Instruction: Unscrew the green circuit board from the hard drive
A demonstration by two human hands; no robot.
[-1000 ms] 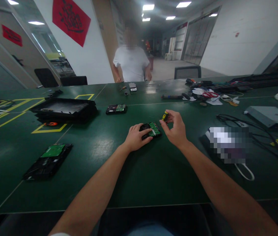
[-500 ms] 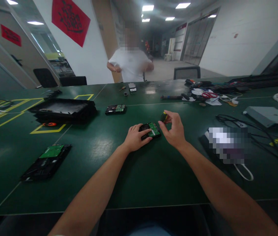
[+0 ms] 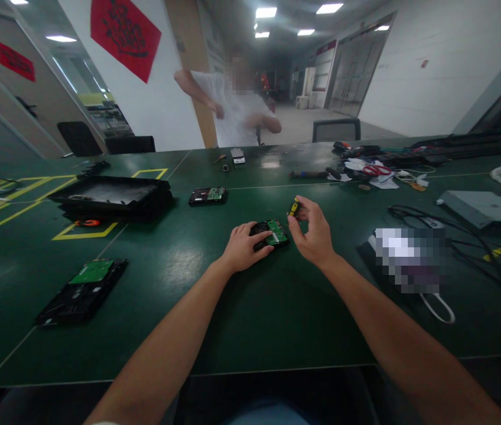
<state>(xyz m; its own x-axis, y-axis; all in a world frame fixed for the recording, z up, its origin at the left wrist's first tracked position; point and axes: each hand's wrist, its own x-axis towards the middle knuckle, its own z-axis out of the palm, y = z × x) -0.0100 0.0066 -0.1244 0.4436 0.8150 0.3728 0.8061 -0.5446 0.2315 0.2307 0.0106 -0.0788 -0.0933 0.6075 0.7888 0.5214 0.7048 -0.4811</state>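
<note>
A black hard drive with a green circuit board (image 3: 278,232) lies on the dark green table at the centre. My left hand (image 3: 244,248) rests on its left part, fingers spread over the board and the near edge. Just right of the drive, my right hand (image 3: 313,231) pinches a small yellow and black screwdriver handle (image 3: 293,208) between thumb and fingers. Its shaft is too small to make out. A second drive (image 3: 207,195) lies farther back, and a larger black unit with a green board (image 3: 83,290) is at the left.
Black trays (image 3: 113,196) are stacked at the back left. On the right are a blurred-out object (image 3: 405,260) with a white loop, black cables and a grey box (image 3: 487,209). Tools and scraps lie behind. A person (image 3: 241,109) is across the table (image 3: 277,330).
The screwdriver handle has turned in my right hand, showing more yellow. My left hand stays on the drive. The person opposite has raised an elbow.
</note>
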